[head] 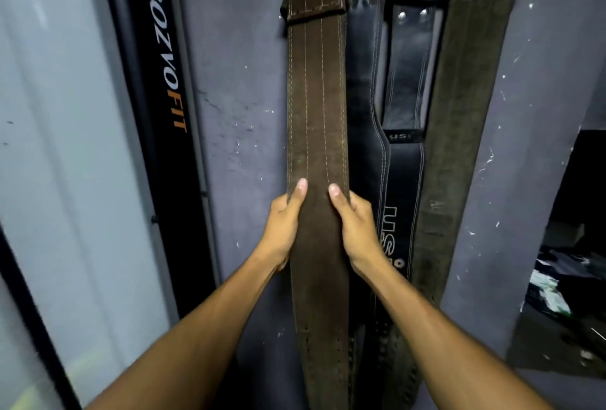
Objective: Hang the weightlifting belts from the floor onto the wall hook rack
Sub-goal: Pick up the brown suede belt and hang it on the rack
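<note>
A long brown suede belt (316,98) hangs straight down the grey wall from above the frame's top edge. My left hand (284,229) grips its left edge and my right hand (355,231) grips its right edge at mid-length, both thumbs pressed on the front. Right of it hangs a black leather belt (401,160) with white lettering, and beside that an olive-green suede belt (459,134). The hook rack itself is out of frame above.
The grey wall (239,121) is scuffed with white flecks. A black vertical panel with lettering (164,88) and a pale glass pane (65,147) stand at the left. At the lower right a dark opening holds clutter (557,288) on the floor.
</note>
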The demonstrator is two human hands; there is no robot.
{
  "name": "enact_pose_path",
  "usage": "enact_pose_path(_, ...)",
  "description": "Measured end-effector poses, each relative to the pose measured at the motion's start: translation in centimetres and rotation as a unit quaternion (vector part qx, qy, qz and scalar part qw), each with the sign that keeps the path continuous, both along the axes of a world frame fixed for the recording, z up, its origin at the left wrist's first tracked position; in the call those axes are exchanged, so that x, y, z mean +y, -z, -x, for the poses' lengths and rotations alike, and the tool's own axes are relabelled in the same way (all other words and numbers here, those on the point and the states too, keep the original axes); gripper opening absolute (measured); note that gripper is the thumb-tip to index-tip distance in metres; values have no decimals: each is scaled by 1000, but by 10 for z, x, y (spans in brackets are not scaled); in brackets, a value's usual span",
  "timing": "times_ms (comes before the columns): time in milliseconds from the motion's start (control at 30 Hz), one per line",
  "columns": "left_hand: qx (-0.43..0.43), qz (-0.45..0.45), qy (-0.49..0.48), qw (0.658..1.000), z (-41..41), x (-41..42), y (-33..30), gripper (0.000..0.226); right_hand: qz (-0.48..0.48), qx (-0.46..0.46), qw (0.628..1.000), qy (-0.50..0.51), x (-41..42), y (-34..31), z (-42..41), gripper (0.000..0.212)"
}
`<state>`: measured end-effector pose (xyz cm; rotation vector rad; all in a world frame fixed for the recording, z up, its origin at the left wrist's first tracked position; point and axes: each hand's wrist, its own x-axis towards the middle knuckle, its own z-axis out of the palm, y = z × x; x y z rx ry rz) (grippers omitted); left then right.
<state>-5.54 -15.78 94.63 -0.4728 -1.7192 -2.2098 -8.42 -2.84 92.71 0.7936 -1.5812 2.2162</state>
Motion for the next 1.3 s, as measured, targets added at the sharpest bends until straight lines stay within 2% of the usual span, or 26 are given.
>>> enact_pose_path(67, -33, 35, -11, 999, -22, 3, 37, 38, -1, -35, 999, -35, 7, 31, -16, 25)
enact_pose_path(167, -55, 57, -65, 995, -47, 13, 80, 34, -32, -43, 998, 40, 7, 70, -33, 17)
enact_pose_path(233, -58, 40, -106, 992, -55, 17, 87, 36, -29, -42, 996, 79, 2, 75, -44, 19)
enact_pose_path(300, -60, 35, -113, 991, -62, 16, 81, 38, -25, -43, 997, 67, 0, 69, -54, 18)
enact_pose_path(367, -43, 25, -96, 994, -72, 11, 82, 40, -7, -48, 999, 20, 3, 73, -64, 19)
enact_pose_path(433, -43, 16, -56, 997, -87, 9, 99, 40, -8, -78, 997, -23, 8, 92, -80, 31)
enact_pose_path(567, -104, 36, -60, 992, -116, 16, 149, 38, -89, -120, 988, 44, 10, 146, -110, 19)
enact_pose_path(633, -110, 27, -83, 990, -119, 19, 152, 35, -68, -113, 989, 65, 11, 152, -113, 18)
enact_pose_path(733, -111, 34, -60, 991, -124, 17, 158, 35, -41, -129, 990, 36, 10, 154, -122, 27)
enact_pose_path(833, -142, 53, -4, 988, -141, 12, 199, 39, -74, -165, 984, -11, 22, 192, -144, 33)
enact_pose_path(900, -160, 99, -1, 982, -154, 4, 235, 33, -124, -181, 976, 2, 30, 223, -161, 25)
enact_pose_path(967, -152, 190, -18, 970, -161, -4, 259, 28, -164, -193, 967, 36, 35, 240, -170, 24)
enact_pose_path(1033, -139, 255, -34, 956, -161, -12, 264, 26, -187, -200, 960, 63, 33, 241, -175, 25)
enact_pose_path(1100, -126, 281, -24, 951, -158, -18, 265, 25, -194, -209, 956, 70, 31, 240, -179, 23)
enact_pose_path(1167, -134, 252, 9, 958, -157, -22, 270, 28, -197, -211, 954, 79, 32, 244, -184, 24)
enact_pose_path(1233, -174, 206, 26, 963, -162, -21, 282, 34, -220, -218, 947, 80, 34, 249, -192, 35)
enact_pose_path(1300, -235, 149, 9, 960, -172, -17, 298, 51, -270, -242, 929, 80, 37, 261, -199, 45)
